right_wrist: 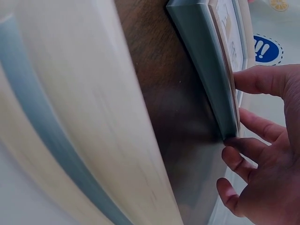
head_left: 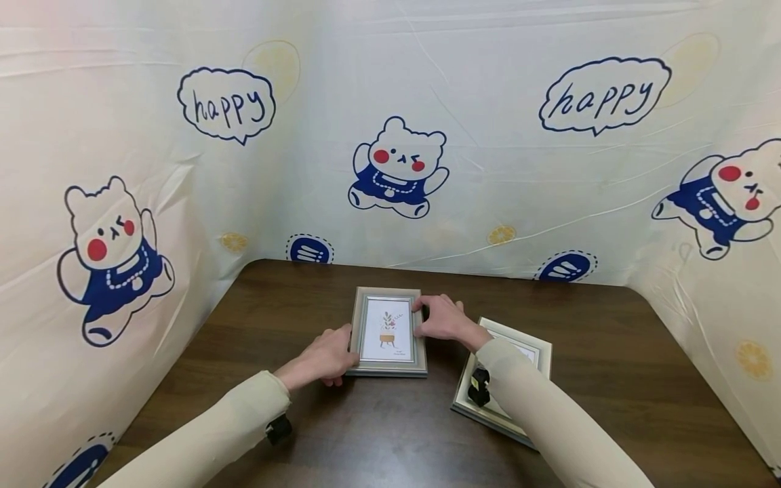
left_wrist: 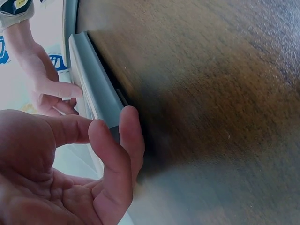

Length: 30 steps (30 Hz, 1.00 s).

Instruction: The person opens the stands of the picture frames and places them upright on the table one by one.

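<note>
Near the back middle of the table lies a picture frame point(head_left: 389, 369) with a drawing of a potted plant, its pale border edged in grey-blue. My left hand point(head_left: 326, 356) grips its left edge near the front corner. In the left wrist view, thumb and curled fingers point(left_wrist: 115, 164) bracket the grey side. At the frame's right edge is my right hand point(head_left: 444, 317), thumb on the border and index finger further up. The right wrist view shows this thumb point(right_wrist: 262, 80) on the face and fingertips round the far corner.
A second cream picture frame point(head_left: 543, 352) lies at an angle to the right, partly hidden under my right forearm. The brown wooden table point(head_left: 274, 298) meets a white printed cloth point(head_left: 488, 190) at the back and sides.
</note>
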### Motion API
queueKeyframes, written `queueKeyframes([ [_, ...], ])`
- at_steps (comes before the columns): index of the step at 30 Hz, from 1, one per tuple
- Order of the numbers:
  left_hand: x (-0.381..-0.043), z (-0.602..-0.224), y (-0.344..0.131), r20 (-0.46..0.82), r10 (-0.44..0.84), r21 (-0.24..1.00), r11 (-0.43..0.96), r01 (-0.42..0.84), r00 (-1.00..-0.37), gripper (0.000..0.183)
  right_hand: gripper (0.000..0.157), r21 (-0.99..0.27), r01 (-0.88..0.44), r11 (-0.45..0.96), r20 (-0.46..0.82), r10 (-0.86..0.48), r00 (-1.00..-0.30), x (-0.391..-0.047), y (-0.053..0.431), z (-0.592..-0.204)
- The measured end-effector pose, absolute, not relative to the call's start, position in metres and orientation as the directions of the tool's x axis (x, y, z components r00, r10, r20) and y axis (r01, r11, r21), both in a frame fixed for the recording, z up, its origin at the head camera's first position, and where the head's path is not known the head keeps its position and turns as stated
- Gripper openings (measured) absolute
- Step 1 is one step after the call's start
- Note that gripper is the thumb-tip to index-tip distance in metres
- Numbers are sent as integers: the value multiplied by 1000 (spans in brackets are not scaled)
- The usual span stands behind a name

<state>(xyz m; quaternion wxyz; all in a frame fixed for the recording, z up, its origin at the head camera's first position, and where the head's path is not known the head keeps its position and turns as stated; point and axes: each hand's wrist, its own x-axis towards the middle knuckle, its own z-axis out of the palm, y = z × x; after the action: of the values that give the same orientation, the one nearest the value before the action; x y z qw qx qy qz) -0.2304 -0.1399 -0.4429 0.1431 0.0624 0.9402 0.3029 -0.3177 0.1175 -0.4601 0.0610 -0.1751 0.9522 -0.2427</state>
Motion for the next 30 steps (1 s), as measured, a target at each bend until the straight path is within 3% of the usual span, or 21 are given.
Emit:
queueKeyframes([
  [10, -229, -440, -140, -247, 205, 688, 725, -23, -947, 43, 49, -480, -323, 815, -16, -376, -926, -317, 117, -453],
  [16, -229, -440, -139, -253, 179, 680, 732, -43, -951, 63, 49, -465, -332, 820, -1, -376, -927, -317, 118, -450],
  [30, -227, -440, -139, -210, 141, 709, 703, -52, -967, 79, 52, -454, -357, 817, 45, -379, -924, -316, 119, -444],
])
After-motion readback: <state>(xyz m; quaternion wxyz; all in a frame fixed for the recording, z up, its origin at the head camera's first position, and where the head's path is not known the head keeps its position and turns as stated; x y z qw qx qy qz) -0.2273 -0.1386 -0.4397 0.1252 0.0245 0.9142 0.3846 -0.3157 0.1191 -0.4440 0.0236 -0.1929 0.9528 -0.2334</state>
